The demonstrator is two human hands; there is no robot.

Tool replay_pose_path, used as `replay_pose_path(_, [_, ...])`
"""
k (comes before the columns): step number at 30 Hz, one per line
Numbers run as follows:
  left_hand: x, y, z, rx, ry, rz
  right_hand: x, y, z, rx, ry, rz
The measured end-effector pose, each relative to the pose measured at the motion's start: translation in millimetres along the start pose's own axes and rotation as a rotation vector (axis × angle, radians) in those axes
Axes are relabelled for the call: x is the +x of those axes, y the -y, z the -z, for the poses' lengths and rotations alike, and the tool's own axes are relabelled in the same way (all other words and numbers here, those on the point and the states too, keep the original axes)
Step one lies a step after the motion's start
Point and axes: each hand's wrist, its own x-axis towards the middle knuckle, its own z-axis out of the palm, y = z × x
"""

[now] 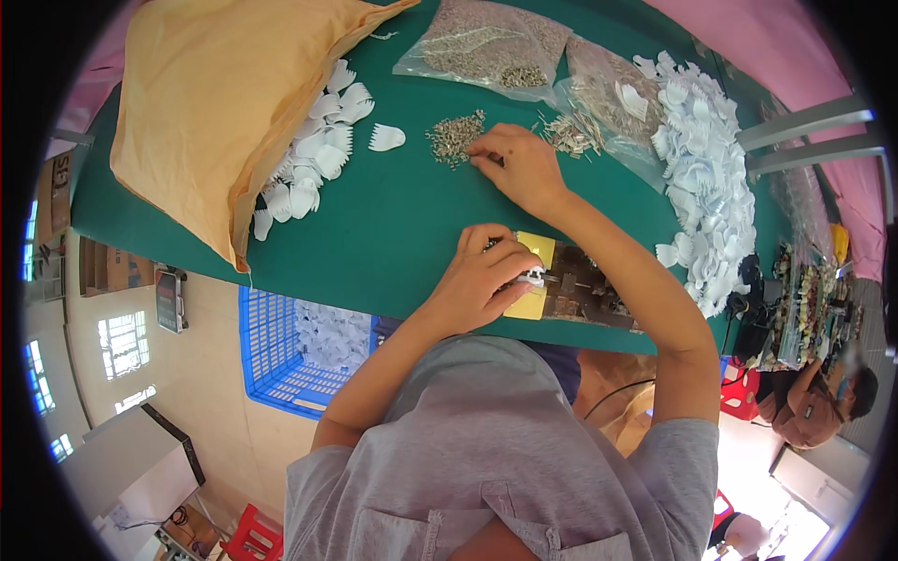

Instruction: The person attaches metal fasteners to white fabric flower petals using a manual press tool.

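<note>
I look down through the head camera at two bare hands working over a green table [402, 224]. The left hand [486, 273] is low and near the table's front edge, its fingers curled, with thumb and forefinger closed on a small white piece [533, 275]. That piece sits over a yellow plate [534, 246], at the left end of a worn brown metal block [585, 280]; I can't tell from here whether it touches the block.

The right hand [526, 168] is farther up the table, its forearm crossing above the right part of the block. Its thumb and forefinger are bent toward each other with a small gap behind the tips, which are at the right edge of a pile of tiny metal parts [456, 140]. I can't tell whether they have hold of a part.

Just right of that hand I see a second little heap of metal parts [572, 136], beside a clear bag [613, 89]. Another clear bag [486, 39] lies farther back. White comb-edged pieces form a large mound [706, 178] on the right; more spill from a tan sack [210, 112] on the left, and one loose comb-edged piece [385, 138] lies apart from them. Below the table edge, I see a blue basket [267, 360] holding white pieces.
</note>
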Motion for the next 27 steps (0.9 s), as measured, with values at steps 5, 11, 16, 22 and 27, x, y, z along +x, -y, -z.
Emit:
replay_pose_path(5, [-1.3, 0.2, -0.3, -0.014, -0.014, -0.021, 1.8, -6.1, -16.6, -0.112, -0.101, 0.086])
replay_pose_path(11, [-4.9, -4.8, -2.8, -0.016, -0.021, -0.022, -4.7, -8.2, -10.7, -0.021, -0.057, 0.047])
replay_pose_path(16, [-4.6, -3.1, -2.6, -0.016, -0.028, -0.019, -30.3, 2.4, 42.4, 0.510, 0.124, -0.328])
replay_pose_path(22, [2.3, 0.8, 0.9, -0.005, -0.038, -0.002, -102.1, 36.4, 99.2, 0.716, 0.228, -0.516])
replay_pose_path(27, [3.2, 2.2, -6.1, -0.052, -0.064, 0.028, -137.4, 49.2, 86.0, 0.450, 0.179, -0.381])
